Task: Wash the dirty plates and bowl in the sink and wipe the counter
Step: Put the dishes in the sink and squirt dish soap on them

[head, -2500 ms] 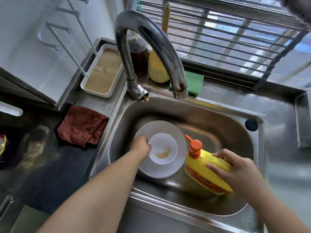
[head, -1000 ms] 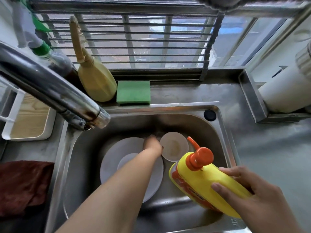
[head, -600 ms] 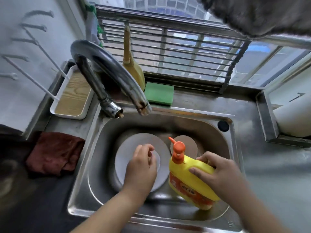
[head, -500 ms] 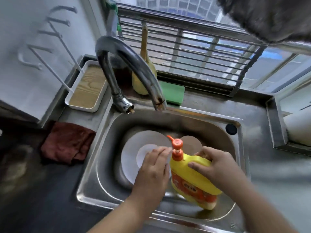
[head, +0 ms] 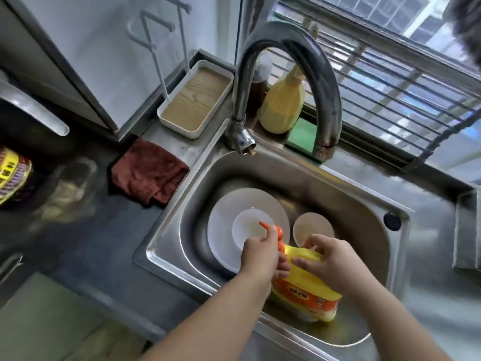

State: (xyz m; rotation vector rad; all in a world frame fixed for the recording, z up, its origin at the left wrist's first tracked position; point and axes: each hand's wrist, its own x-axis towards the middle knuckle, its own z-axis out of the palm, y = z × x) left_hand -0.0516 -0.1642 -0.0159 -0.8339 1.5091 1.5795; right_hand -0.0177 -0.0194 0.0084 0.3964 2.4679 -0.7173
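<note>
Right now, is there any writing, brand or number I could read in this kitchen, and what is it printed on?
Yellow soap bottle, held over the sink: white characters on its orange label, too blurred to read.
Yellow and red package at the left edge: large characters, blurred and cut off, unreadable.
Nothing else shows any text.

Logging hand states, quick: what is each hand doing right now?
Left hand: on the orange pump of the detergent bottle; grip cannot be told.
Right hand: gripping the detergent bottle's body.
</note>
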